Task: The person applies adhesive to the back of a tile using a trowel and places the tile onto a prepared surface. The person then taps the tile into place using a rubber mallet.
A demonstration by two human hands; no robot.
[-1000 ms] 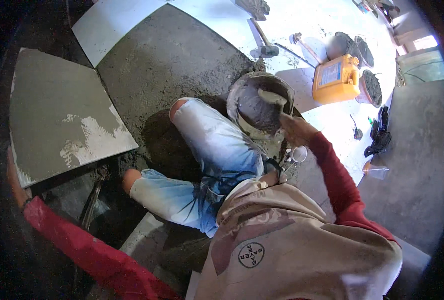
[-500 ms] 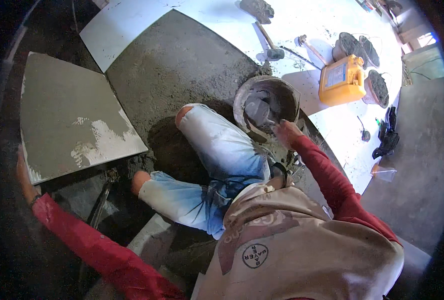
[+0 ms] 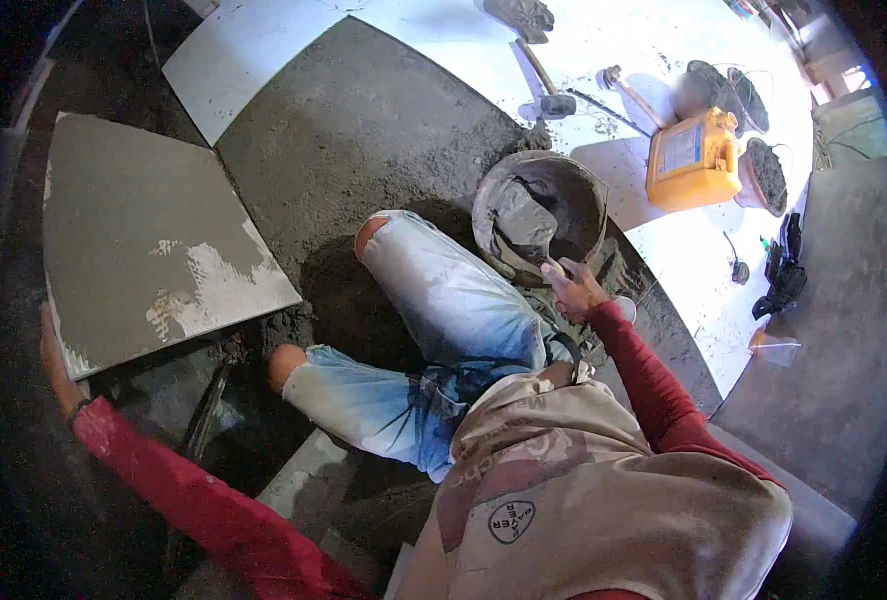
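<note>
**Trowel in the mortar bucket, tile held on edge**

The right hand [image 3: 574, 290] has its grip clamped on a trowel [image 3: 536, 252] whose blade dips into the grey mortar bucket [image 3: 541, 212]. Well left of the bucket, the left hand [image 3: 56, 362] grips the lower edge of a large mortar-smeared tile [image 3: 154, 235]. A yellow canister [image 3: 692, 160] stands right of the bucket.

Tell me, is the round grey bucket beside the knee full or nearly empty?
Partly filled: the round grey bucket holds a heap of grey mortar on its left side, while its right inner wall is bare.
</note>
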